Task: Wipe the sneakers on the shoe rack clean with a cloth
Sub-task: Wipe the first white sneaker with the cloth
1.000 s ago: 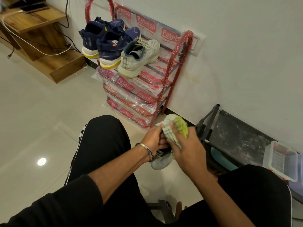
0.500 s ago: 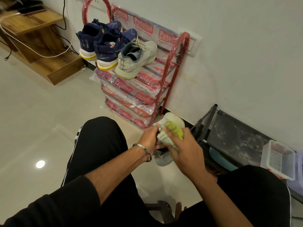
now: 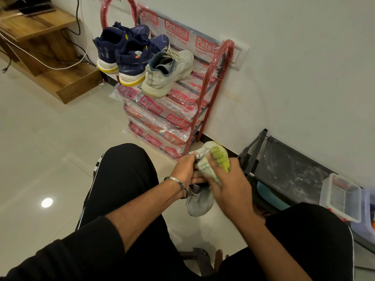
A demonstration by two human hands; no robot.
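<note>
Left hand (image 3: 187, 171): lower centre of frame, fingers curled round the grey-white sneaker (image 3: 199, 201), gripping it at the collar area; steel bangle (image 3: 178, 184) on the wrist.
Right hand (image 3: 227, 185): just right of the left, fingers closed on a green-and-white cloth (image 3: 218, 162), pressing it vs the upper side of the held shoe; slightly motion-blurred.
Held sneaker: between the knees, off the floor, heel end hanging down below both hands, toe end up behind the cloth; much of it hidden by hands + cloth.
Shoe rack (image 3: 211, 92): upper centre, red arched frame vs the white wall, tiers wrapped in printed plastic.
Top tier: two navy sneakers (image 3: 129, 55) w/ yellow-edged soles on the left part, side by side, heels toward camera; one off-white sneaker (image 3: 167, 73) just right of them, touching the nearer navy one, heel toward camera, laces loose.
Lower tiers: wrapped plastic only in view.
Legs: black trousers, one knee at centre, other at lower right.
Wooden stand (image 3: 50, 63): upper left, white + black cables draped across it.
Black rack (image 3: 284, 171): right, low, dusty top, vs the wall.
Clear plastic box (image 3: 341, 196): far right edge, resting on the black rack's end.
Floor: glossy pale tiles, lamp reflection at lower left.
</note>
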